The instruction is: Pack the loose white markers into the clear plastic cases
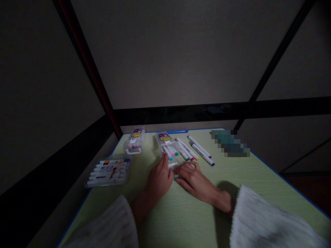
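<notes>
A clear plastic marker case [167, 144] lies in the middle of the light green table [196, 220], with several markers inside, coloured caps toward me. My left hand [159, 179] rests at the case's near end, fingers together touching it. My right hand [192, 179] lies beside it, fingers curled over a white marker [173, 165] at the case's mouth. Several loose white markers [192, 148] lie just right of the case.
A second clear case [134, 140] stands at the far left. A flat pack of markers [108, 170] sits at the table's left edge. A blurred dark object [229, 143] lies far right. Walls with dark beams [222, 108] close behind the table.
</notes>
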Motion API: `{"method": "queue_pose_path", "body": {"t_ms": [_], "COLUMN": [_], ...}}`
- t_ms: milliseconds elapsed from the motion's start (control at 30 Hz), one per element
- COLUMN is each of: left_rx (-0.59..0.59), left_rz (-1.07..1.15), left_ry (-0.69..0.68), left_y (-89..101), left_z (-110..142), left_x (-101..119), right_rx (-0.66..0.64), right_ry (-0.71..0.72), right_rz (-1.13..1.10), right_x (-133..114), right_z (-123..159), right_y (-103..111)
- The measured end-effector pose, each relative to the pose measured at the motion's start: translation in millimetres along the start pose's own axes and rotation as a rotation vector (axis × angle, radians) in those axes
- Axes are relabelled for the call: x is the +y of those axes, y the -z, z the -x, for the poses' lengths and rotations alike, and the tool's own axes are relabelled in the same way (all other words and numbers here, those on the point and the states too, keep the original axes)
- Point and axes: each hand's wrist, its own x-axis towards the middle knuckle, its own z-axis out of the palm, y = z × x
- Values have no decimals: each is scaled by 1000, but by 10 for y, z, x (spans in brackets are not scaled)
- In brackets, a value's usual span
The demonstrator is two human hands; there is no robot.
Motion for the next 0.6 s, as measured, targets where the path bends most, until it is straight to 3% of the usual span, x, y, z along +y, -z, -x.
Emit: {"method": "queue_pose_path", "body": {"t_ms": [600], "left_rx": [-21], "left_rz": [-96], "left_ry": [4], "left_y": [33], "left_z": [1], "left_x": [39], "right_rx": [-29], "right_ry": [20], "right_rz": [39], "right_x": [-15], "right_z": [33], "right_y": [9]}}
